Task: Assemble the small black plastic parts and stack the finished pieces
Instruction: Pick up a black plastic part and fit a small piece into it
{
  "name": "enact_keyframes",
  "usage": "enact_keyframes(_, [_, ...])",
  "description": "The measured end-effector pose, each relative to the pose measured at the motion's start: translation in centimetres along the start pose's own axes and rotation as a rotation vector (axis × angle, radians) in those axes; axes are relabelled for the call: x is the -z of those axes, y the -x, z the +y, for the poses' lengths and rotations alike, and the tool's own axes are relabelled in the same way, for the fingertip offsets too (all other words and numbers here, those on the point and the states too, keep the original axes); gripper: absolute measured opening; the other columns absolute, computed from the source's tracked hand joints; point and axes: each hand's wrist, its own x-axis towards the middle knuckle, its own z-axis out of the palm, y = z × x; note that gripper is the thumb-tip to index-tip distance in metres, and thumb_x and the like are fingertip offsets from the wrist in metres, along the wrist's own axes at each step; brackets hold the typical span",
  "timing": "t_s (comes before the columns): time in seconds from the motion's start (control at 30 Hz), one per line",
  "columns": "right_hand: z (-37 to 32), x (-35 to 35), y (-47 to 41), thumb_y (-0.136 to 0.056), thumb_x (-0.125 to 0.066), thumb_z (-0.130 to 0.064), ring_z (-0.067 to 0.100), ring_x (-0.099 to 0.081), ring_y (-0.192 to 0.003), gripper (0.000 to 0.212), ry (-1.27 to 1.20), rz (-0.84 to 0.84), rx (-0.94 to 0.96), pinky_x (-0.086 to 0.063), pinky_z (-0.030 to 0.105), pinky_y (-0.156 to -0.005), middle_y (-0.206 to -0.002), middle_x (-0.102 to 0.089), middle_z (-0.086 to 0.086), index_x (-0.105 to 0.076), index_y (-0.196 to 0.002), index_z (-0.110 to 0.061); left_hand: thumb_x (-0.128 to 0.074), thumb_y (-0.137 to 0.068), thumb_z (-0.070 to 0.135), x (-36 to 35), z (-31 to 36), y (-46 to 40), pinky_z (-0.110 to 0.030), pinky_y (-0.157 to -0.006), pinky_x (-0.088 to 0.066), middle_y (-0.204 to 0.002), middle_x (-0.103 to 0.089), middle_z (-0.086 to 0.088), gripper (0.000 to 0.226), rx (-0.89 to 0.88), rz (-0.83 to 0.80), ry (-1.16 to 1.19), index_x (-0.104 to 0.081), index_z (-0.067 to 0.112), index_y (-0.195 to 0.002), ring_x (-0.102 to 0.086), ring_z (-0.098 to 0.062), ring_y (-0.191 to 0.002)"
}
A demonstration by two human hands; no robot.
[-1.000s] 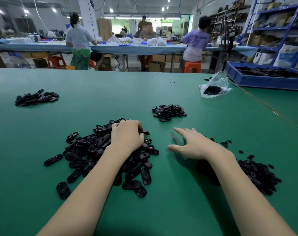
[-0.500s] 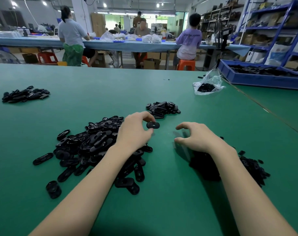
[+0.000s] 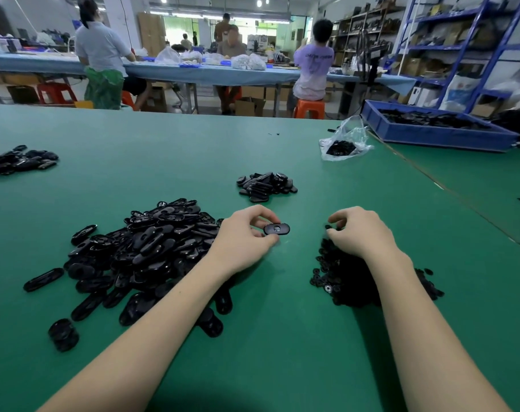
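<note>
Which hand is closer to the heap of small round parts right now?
Right. The right hand hovers over the small-parts heap's far edge, fingers curled down. The left hand, beside it, pinches an oval piece.

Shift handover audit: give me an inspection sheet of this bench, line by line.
Surface: green table, no damage seen.
Job's things: big pile of oval parts on the left; small-parts pile on the right; small stack farther back.
Clutter: plastic bag, blue tray, far pile.
Grippers: left hand pinches one oval part; right hand curled at the small-parts pile, contents unclear.
Cables: nothing seen.
Surroundings: workers at the blue table, shelving.
</note>
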Motion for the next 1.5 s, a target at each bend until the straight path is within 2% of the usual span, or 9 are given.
enact_keyframes(0.23, [-0.1,-0.7,-0.1,-0.09,-0.068,-0.024,0.022,-0.067,-0.099,0.016,-0.049,0.077,-0.054,-0.051,0.029,-0.074,-0.104,-0.076,-0.005,-0.079,-0.096,-0.034,-0.075,-0.08,0.015,0.1,0.0,-0.2,-0.005,-0.061,-0.041,-0.086,-0.071,0.012,0.019,0.003,-0.008,0.026,-0.072,0.028,-0.094,-0.051,0.002,-0.053])
enact_keyframes(0.47, [-0.6,-0.6,0.3,-0.091,-0.064,-0.023,0.022,-0.063,-0.108,0.021,-0.019,0.047,0.001,-0.051,0.034,-0.091,-0.105,-0.073,-0.008,-0.075,-0.102,-0.037,-0.076,-0.08,0.016,0.3,-0.1,-0.1,-0.007,-0.062,-0.044,-0.086,-0.071,0.011,0.019,0.002,-0.01,0.017,-0.071,0.029,-0.093,-0.053,-0.002,-0.056])
enact_keyframes(0.57, [-0.8,-0.6,0.4,-0.091,-0.063,-0.022,0.021,-0.064,-0.105,0.023,-0.029,0.046,0.008,-0.05,0.032,-0.087,-0.101,-0.072,-0.009,-0.077,-0.099,-0.039,-0.076,-0.08,0.017,0.4,-0.2,-0.1,-0.01,-0.064,-0.045,-0.086,-0.071,0.011,0.018,0.009,-0.012,0.017,-0.072,0.029,-0.093,-0.054,-0.005,-0.059])
enact_keyframes(0.77, [-0.7,-0.7,0.3,-0.089,-0.07,-0.027,0.019,-0.064,-0.095,0.009,-0.064,0.084,0.055,-0.046,0.03,-0.077,-0.094,-0.071,-0.015,-0.069,-0.083,-0.033,-0.075,-0.081,0.017,0.7,-0.3,-0.2,-0.011,-0.064,-0.043,-0.089,-0.071,0.01,0.018,0.015,-0.015,0.029,-0.072,0.029,-0.095,-0.054,-0.006,-0.061])
enact_keyframes(0.9, [-1.7,-0.1,0.3,-0.088,-0.077,-0.028,0.011,-0.054,-0.064,0.008,-0.525,-0.041,0.224,-0.044,0.023,-0.057,-0.076,-0.07,-0.015,-0.071,-0.083,-0.029,-0.076,-0.081,0.018,0.9,-0.3,-0.2,-0.012,-0.064,-0.045,-0.092,-0.072,0.009,0.019,0.005,0.003,0.006,-0.071,0.03,-0.095,-0.055,-0.007,-0.062])
enact_keyframes(0.97, [-2.5,0.1,0.7,-0.088,-0.079,-0.028,0.014,-0.045,-0.063,0.007,-0.705,-0.152,0.305,-0.038,0.025,-0.058,-0.072,-0.066,-0.012,-0.072,-0.085,-0.028,-0.075,-0.081,0.018,0.9,-0.3,-0.2,-0.01,-0.063,-0.045,-0.091,-0.071,0.01,0.018,-0.006,0.011,0.008,-0.071,0.03,-0.094,-0.055,-0.004,-0.059])
enact_keyframes(1.07, [-3.1,-0.1,1.0,-0.09,-0.079,-0.031,0.013,-0.043,-0.067,0.007,-0.742,-0.219,0.371,-0.036,0.026,-0.062,-0.074,-0.067,-0.01,-0.072,-0.087,-0.03,-0.075,-0.081,0.02,1.0,-0.3,-0.2,-0.008,-0.061,-0.043,-0.091,-0.07,0.01,0.018,-0.015,0.011,0.007,-0.071,0.031,-0.094,-0.053,-0.001,-0.056])
enact_keyframes(1.27, [-3.5,-0.1,1.3,-0.091,-0.077,-0.019,0.011,-0.045,-0.057,0.009,-0.812,-0.234,0.367,-0.038,0.012,-0.05,-0.074,-0.068,-0.006,-0.072,-0.085,-0.024,-0.076,-0.081,0.021,0.9,-0.3,-0.3,-0.007,-0.06,-0.043,-0.089,-0.07,0.012,0.017,-0.018,0.012,0.003,-0.071,0.031,-0.094,-0.055,-0.001,-0.056])
enact_keyframes(1.5, [-3.8,-0.1,1.5,-0.086,-0.078,-0.009,0.009,-0.046,-0.053,0.009,-0.845,-0.202,0.302,-0.04,0.014,-0.051,-0.068,-0.07,-0.007,-0.075,-0.084,-0.018,-0.076,-0.081,0.019,0.9,-0.3,-0.2,-0.006,-0.059,-0.042,-0.093,-0.072,0.01,0.017,-0.017,0.009,-0.005,-0.071,0.03,-0.094,-0.056,-0.002,-0.058])
